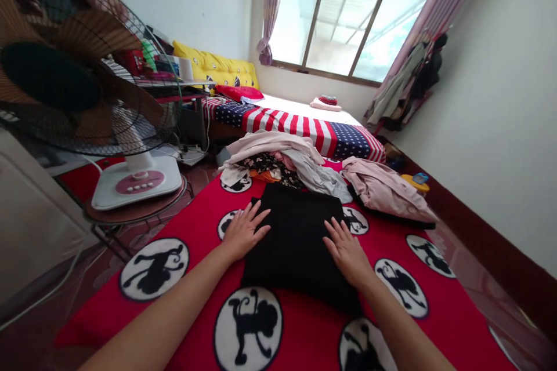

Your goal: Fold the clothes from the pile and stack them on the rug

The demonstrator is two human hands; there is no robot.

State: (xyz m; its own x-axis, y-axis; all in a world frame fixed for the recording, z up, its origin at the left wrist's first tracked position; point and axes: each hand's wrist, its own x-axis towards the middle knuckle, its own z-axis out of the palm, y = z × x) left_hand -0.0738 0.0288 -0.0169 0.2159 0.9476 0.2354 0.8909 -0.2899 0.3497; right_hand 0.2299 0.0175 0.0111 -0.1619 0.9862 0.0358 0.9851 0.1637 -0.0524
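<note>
A black garment (298, 237) lies folded flat on a red blanket (313, 330) printed with black monkey figures in white circles. My left hand (243, 231) rests flat on the garment's left edge, fingers spread. On the right side of the garment my right hand (346, 249) presses down with its fingers stretched out. Neither hand holds anything.
A heap of loose clothes (282, 162) lies just beyond the garment, with a pink piece (385, 188) to the right. A standing fan (73, 87) sits on a small stool at the left. A bed with a stars-and-stripes cover (313, 127) stands behind, under the window.
</note>
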